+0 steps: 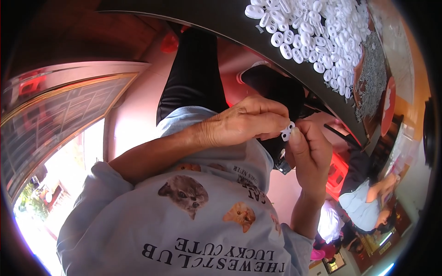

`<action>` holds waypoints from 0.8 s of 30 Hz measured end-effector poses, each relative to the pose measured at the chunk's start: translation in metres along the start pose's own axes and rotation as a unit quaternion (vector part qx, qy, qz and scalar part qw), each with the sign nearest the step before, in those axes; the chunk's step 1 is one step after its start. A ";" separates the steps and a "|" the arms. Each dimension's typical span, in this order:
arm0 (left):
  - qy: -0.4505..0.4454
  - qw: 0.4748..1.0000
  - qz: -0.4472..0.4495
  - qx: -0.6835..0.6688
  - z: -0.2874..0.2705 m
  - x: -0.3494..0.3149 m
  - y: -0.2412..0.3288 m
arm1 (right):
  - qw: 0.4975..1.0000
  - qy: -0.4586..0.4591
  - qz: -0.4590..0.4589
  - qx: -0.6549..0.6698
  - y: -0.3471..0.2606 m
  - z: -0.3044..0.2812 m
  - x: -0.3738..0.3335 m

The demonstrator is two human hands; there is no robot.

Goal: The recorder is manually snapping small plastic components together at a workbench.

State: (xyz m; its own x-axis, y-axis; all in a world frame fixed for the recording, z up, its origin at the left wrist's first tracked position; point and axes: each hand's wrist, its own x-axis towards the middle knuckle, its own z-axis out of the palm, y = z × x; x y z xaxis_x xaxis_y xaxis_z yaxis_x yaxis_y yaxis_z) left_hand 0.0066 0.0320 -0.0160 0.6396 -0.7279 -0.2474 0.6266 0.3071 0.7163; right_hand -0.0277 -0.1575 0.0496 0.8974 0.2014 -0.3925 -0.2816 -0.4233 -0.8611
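A small white plastic piece with dark round holes [286,134] is held between my two hands, over my lap and below the edge of the dark table. My left hand [248,117] reaches in from the left, its fingers curled and the thumb and forefinger pinched at the piece's upper end. From the right, my right hand [311,152] grips its lower side, thumb pressed against bent fingers. The fingertips hide part of the piece, and anything else between them is too small to make out.
A heap of white oval two-holed pieces [317,39] covers part of the dark table [207,18], beside a pile of thin grey bits [370,76]. A red rounded object [388,106] stands by that pile. A red stool [337,172] and several people [361,207] are at lower right.
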 end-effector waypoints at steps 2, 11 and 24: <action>-0.003 1.000 0.012 -0.005 0.000 0.000 0.001 | 0.999 0.029 -0.013 0.029 0.002 0.003 -0.001; 0.011 0.999 0.029 -0.030 0.003 -0.003 0.001 | 0.991 0.110 -0.072 0.003 0.005 0.020 -0.006; 0.029 0.998 0.057 0.010 0.005 -0.007 0.003 | 0.979 0.165 -0.117 0.004 0.004 0.038 -0.006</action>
State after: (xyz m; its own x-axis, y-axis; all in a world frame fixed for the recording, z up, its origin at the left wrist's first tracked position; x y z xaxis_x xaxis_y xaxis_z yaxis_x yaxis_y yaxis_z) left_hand 0.0018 0.0350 -0.0087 0.7314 -0.6516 -0.2012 0.5397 0.3726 0.7550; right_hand -0.0467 -0.1270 0.0358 0.9982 -0.0045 -0.0605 -0.0574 -0.3933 -0.9176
